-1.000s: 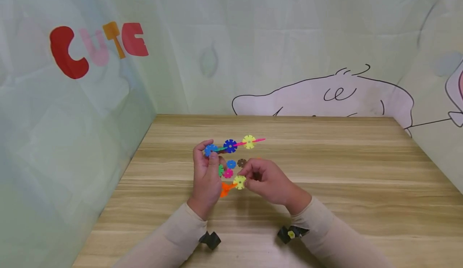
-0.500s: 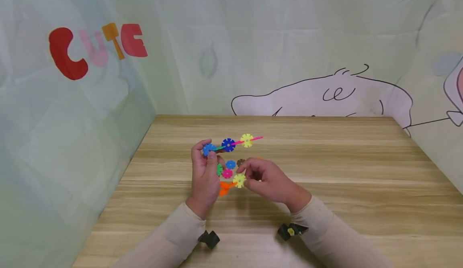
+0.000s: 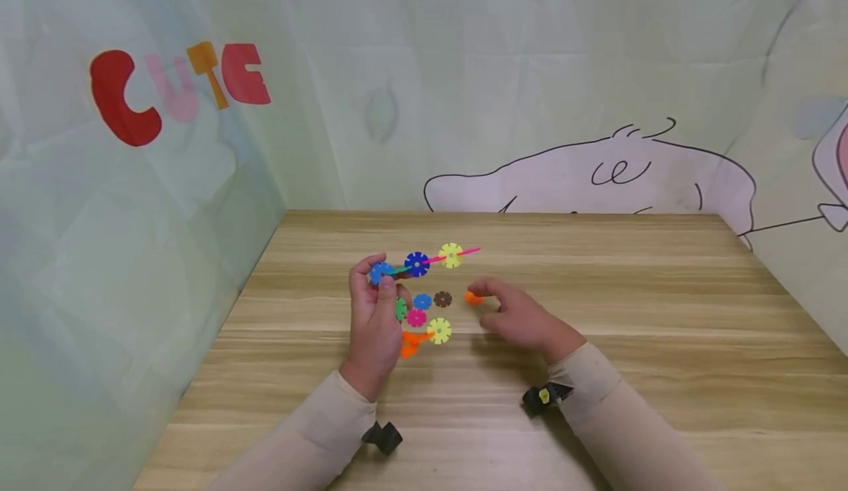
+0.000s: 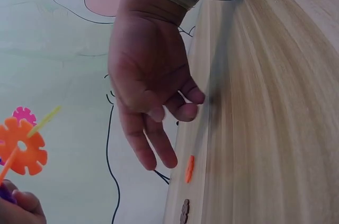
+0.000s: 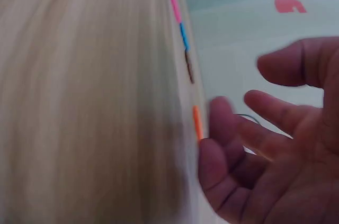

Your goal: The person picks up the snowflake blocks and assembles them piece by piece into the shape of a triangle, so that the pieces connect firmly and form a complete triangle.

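At the left, holds a toy chain [image 3: 421, 264] of notched discs up off the surface [image 3: 629, 314], with the left hand [image 3: 375, 322] pinching a sky blue disc [image 3: 380, 273] between thumb and fingers. Looks well begun but not finished. In the top arm, already has a dark blue disc [image 3: 417, 265] and a yellow disc [image 3: 451, 255] joined by pink bits. Lower down, has orange pieces [image 3: 409, 343] going out to a second yellow disc [image 3: 439, 330]. Shows a green disc [image 3: 401, 309] partly hidden by the left hand; cannot tell if joined or loose. Farther right, seems to have four loose ones left to add, lying on the surface: a pink disc [image 3: 417, 318], a small blue disc [image 3: 422, 301], a brown disc [image 3: 442, 299] and a loose orange disc [image 3: 473, 298]. At the far right, reaches over that last one with the right hand [image 3: 523, 318], loosely bent and holding nothing. From the left wrist, shows a purple piece [image 4: 7, 193] by the left fingers, not to be made out from the head, and a little gap between the right fingertips and the loose orange disc, so probably not touching. From the right wrist, shows the four loose ones flat in a row, seen from the edge, but not the long top arm.
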Demonstrator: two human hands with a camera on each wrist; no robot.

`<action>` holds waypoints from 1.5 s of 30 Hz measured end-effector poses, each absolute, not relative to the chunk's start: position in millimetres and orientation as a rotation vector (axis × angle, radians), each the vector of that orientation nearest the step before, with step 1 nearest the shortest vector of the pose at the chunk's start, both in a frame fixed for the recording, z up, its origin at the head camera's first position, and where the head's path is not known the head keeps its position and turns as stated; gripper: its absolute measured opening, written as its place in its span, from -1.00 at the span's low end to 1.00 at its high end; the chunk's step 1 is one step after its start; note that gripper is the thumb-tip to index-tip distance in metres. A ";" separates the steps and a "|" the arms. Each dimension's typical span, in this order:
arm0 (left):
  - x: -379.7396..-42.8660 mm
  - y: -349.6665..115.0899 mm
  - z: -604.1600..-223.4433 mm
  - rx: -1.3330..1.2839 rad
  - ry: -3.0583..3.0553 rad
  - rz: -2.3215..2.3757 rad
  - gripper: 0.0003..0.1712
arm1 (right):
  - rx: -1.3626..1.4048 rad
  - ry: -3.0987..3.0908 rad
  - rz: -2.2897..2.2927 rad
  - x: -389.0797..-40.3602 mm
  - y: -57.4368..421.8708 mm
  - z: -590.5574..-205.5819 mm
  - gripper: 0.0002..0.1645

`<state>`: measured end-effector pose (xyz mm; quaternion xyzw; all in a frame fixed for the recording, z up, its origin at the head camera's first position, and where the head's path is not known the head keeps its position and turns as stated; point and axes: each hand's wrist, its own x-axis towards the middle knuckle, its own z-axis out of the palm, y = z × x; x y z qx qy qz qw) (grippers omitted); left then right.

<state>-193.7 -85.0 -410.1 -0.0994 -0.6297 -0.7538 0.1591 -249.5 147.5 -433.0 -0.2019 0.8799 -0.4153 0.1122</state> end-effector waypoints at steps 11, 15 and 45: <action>-192.9 -83.8 -408.7 -0.308 -1.789 -2.147 -0.67 | -0.628 2.606 -0.965 -246.9 148.6 -427.6 -0.30; -193.1 -84.4 -409.3 -0.299 -1.789 -2.152 -0.67 | -0.606 2.630 -0.950 -248.2 147.9 -428.1 -0.44; -192.8 -86.8 -410.2 -0.312 -1.784 -2.171 -0.65 | -0.697 2.349 -1.604 -231.8 139.0 -404.2 -0.76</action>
